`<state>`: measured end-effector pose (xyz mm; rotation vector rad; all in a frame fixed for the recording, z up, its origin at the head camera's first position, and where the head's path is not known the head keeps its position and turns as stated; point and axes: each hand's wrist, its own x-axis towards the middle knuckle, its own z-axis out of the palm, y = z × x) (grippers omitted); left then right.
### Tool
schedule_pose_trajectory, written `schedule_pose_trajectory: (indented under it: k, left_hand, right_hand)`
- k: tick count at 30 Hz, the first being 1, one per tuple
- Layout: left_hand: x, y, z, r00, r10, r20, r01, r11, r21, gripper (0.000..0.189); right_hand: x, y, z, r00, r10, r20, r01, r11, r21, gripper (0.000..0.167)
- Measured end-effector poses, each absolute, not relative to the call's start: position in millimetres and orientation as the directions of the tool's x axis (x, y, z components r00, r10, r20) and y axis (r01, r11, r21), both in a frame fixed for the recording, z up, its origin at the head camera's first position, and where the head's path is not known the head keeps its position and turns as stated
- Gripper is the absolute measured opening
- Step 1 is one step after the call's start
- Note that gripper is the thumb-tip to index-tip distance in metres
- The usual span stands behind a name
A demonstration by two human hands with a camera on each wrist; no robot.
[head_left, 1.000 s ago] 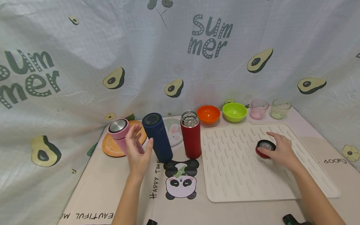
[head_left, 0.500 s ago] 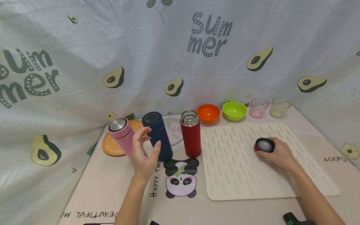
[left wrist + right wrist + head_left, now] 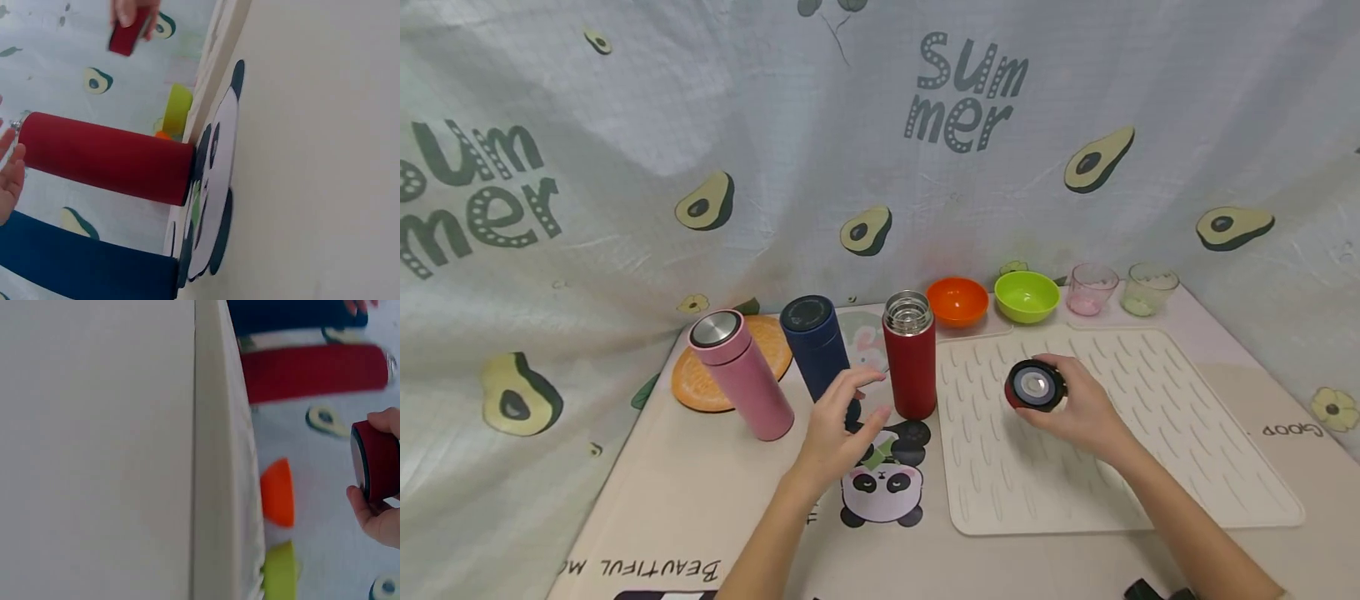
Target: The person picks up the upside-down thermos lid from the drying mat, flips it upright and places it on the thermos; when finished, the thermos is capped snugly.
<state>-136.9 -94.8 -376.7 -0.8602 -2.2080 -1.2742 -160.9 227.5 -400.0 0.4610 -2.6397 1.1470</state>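
My right hand (image 3: pixel 1078 412) pinches a red and black bottle lid (image 3: pixel 1034 386) by its sides, held above the white mat; the lid's inner face shows in the head view. In the right wrist view the lid's red side (image 3: pixel 382 459) sits between thumb and fingers. My left hand (image 3: pixel 841 429), fingers parted and holding nothing, hovers in front of the blue bottle (image 3: pixel 816 346), near the red bottle (image 3: pixel 912 375). That red bottle stands upright without a lid, its steel mouth showing. Further left stands a pink bottle (image 3: pixel 748 387) with a steel-topped lid.
The white ridged mat (image 3: pixel 1120 492) covers the right of the table. Behind it stand an orange bowl (image 3: pixel 957 302), a green bowl (image 3: pixel 1027 297), a pink glass (image 3: pixel 1091 290) and a clear glass (image 3: pixel 1148 290). A round orange-print mat (image 3: pixel 696 387) lies behind the pink bottle.
The right hand has taken hold of the lid, lifted it off the white mat and carried it left. The left hand has moved right, from the pink bottle to before the blue one.
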Motion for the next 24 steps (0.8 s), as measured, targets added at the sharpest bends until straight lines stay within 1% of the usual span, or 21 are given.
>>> schedule_pose_trajectory:
  k: [4,5,7,10,12,14,21,24]
  left_hand:
    - [-132.2,-85.8,-379.1,-0.834,0.325,0.445,0.55,0.449,0.704,0.037]
    - [-131.0,-83.6,-379.3,-0.861,0.331,0.386,0.504,0.459,0.732,0.039]
    - [-129.3,-79.6,-379.9,-0.895,0.348,0.28,0.422,0.455,0.784,0.042]
    - [-128.8,-75.9,-381.8,-0.904,0.392,0.172,0.341,0.415,0.844,0.042]
    - [-129.4,-74.6,-383.5,-0.896,0.422,0.136,0.314,0.389,0.866,0.04]
    - [-129.7,-73.5,-383.7,-0.895,0.432,0.114,0.296,0.383,0.875,0.037]
    - [-128.9,-74.9,-381.2,-0.916,0.396,0.056,0.225,0.395,0.89,0.041]
    - [-129.0,-76.4,-379.5,-0.92,0.39,0.045,0.204,0.374,0.905,0.04]
  right_hand:
    - [-150.8,195.9,-389.5,-0.87,-0.288,0.401,-0.49,0.595,-0.637,0.072]
    - [-147.9,188.2,-387.1,-0.852,-0.311,0.421,-0.521,0.579,-0.627,0.073]
    - [-142.5,172.8,-383.8,-0.813,-0.356,0.461,-0.582,0.54,-0.609,0.073]
    - [-134.9,151.6,-383.4,-0.749,-0.427,0.507,-0.663,0.472,-0.581,0.073]
    - [-130.8,139.7,-385.0,-0.713,-0.468,0.521,-0.7,0.432,-0.569,0.072]
    - [-127.6,130.5,-386.0,-0.694,-0.498,0.52,-0.717,0.406,-0.567,0.072]
    - [-126.1,116.3,-384.1,-0.682,-0.511,0.522,-0.726,0.394,-0.563,0.075]
    - [-126.8,114.7,-384.3,-0.681,-0.509,0.526,-0.728,0.391,-0.564,0.076]
